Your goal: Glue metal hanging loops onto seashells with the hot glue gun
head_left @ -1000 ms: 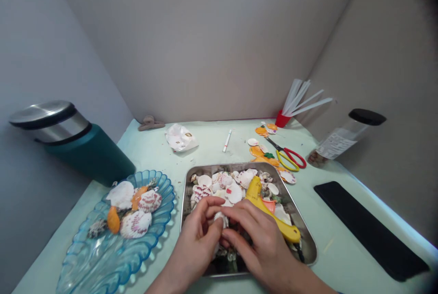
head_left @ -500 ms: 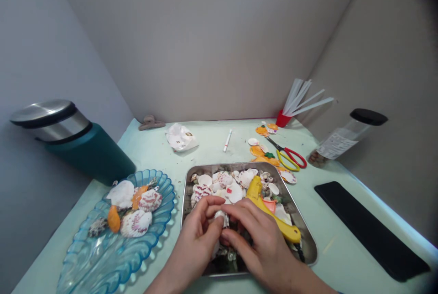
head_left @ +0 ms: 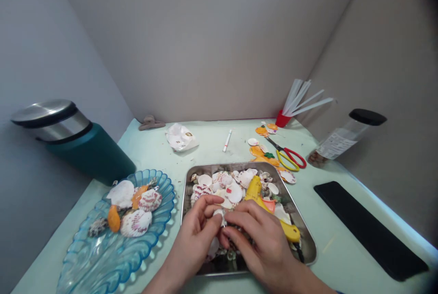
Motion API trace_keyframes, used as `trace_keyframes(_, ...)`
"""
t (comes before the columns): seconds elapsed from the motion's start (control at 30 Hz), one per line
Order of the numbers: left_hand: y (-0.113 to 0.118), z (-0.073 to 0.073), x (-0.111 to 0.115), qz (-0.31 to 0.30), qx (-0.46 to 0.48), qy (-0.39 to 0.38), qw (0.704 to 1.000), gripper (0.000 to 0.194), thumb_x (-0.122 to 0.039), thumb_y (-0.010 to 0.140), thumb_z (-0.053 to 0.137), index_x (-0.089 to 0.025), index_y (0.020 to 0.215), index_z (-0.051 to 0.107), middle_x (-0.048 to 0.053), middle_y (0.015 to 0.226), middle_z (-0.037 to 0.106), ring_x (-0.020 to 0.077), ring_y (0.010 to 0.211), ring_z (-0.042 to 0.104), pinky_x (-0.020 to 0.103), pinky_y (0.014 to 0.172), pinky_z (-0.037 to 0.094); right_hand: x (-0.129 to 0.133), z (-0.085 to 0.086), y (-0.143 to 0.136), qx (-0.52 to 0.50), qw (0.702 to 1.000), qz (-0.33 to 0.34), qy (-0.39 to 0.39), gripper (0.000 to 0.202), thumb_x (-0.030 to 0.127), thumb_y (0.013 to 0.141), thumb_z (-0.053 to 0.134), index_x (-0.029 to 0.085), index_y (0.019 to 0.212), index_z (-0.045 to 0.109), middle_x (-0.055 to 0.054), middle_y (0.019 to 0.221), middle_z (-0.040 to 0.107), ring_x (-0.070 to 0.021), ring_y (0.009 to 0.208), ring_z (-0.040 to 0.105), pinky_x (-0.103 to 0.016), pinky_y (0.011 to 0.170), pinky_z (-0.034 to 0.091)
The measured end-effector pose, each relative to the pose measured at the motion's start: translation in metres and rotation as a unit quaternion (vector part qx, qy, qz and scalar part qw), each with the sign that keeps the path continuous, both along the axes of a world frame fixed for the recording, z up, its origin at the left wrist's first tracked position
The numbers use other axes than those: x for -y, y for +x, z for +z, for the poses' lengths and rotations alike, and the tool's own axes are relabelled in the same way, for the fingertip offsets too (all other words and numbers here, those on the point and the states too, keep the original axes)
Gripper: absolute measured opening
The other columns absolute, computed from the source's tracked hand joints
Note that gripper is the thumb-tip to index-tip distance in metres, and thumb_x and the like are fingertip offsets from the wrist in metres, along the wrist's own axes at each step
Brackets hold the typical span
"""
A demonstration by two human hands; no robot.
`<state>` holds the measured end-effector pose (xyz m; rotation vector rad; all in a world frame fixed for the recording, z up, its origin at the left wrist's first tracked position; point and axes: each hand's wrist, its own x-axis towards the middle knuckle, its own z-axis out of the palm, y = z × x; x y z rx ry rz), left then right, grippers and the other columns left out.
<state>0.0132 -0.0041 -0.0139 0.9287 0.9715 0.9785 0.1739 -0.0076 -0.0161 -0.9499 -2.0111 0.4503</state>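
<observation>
My left hand (head_left: 200,228) pinches a small white shell (head_left: 219,214) between thumb and fingers. From the other side, the fingertips of my right hand (head_left: 262,232) close in on the same shell; part of it is hidden by the fingers. Both hands are above a metal tray (head_left: 312,247) filled with seashells, among them a round white shell (head_left: 234,192) with a red mark. A yellow glue gun (head_left: 253,189) lies across the tray's right side, partly behind my right hand.
Left stand a blue scalloped dish (head_left: 102,262) with shells and a green bottle (head_left: 89,152). Beyond the tray are a crumpled white packet (head_left: 180,138), a white marker (head_left: 227,141), red-and-yellow scissors (head_left: 290,159), and a red cup (head_left: 282,119) of white sticks. A jar (head_left: 335,143) and black strip (head_left: 369,230) are right.
The small shell has been turned between my fingers and now shows a flatter white side. My right fingers have shifted slightly to the right and down. Everything else stays in place.
</observation>
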Motion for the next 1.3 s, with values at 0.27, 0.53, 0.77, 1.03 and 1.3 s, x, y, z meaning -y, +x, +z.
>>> trace_keyframes(0.27,-0.0001,-0.0013,-0.0004,0.0,0.012,-0.005,1.0,0.027,-0.034,0.081,0.066,-0.02,0.098,0.051,-0.001,0.079,0.064,0.0074,0.052,0.059,0.02,0.053,0.046,-0.0003,-0.0028,-0.0002,0.025,0.998,-0.015,0.053,0.014,0.01,0.086,0.056,0.019,0.092,0.064,-0.006,0.083,0.061,-0.0177,0.072,0.057,-0.031,0.064,0.045)
trace_keyframes(0.53,0.0005,-0.0029,0.0001,0.004,0.009,0.0,1.0,0.025,-0.033,0.082,0.064,-0.02,0.099,0.05,-0.003,0.077,0.062,0.0071,0.051,0.059,0.019,0.052,0.046,-0.0001,-0.0015,-0.0015,0.016,0.999,-0.014,0.046,0.013,0.01,0.086,0.057,0.018,0.092,0.064,-0.006,0.083,0.062,-0.0178,0.073,0.058,-0.031,0.065,0.047)
trace_keyframes(0.77,0.0005,-0.0026,-0.0007,0.008,0.013,0.001,1.0,0.028,-0.035,0.081,0.066,-0.019,0.099,0.051,-0.001,0.079,0.063,0.0078,0.052,0.059,0.02,0.053,0.047,0.0007,-0.0012,0.0,0.016,1.0,-0.008,0.026,0.012,0.01,0.086,0.056,0.018,0.091,0.064,-0.006,0.082,0.06,-0.0179,0.073,0.057,-0.031,0.065,0.047)
trace_keyframes(1.03,0.0011,-0.0004,0.0005,0.01,0.017,-0.01,1.0,0.029,-0.035,0.08,0.067,-0.019,0.099,0.051,0.0,0.082,0.066,0.0072,0.052,0.059,0.019,0.052,0.047,-0.0009,-0.003,-0.0009,-0.015,1.0,0.004,-0.003,0.023,0.009,0.086,0.057,0.02,0.106,0.058,-0.005,0.092,0.058,-0.0182,0.083,0.058,-0.031,0.071,0.048)
trace_keyframes(1.3,0.0008,0.0042,0.0013,0.003,0.011,-0.009,1.0,0.026,-0.032,0.081,0.065,-0.019,0.099,0.051,0.0,0.085,0.066,0.0063,0.054,0.057,0.019,0.053,0.047,-0.0011,0.0001,0.001,-0.005,0.998,0.031,-0.047,0.038,0.01,0.088,0.054,0.024,0.124,0.052,-0.006,0.101,0.052,-0.0186,0.092,0.056,-0.032,0.079,0.049)
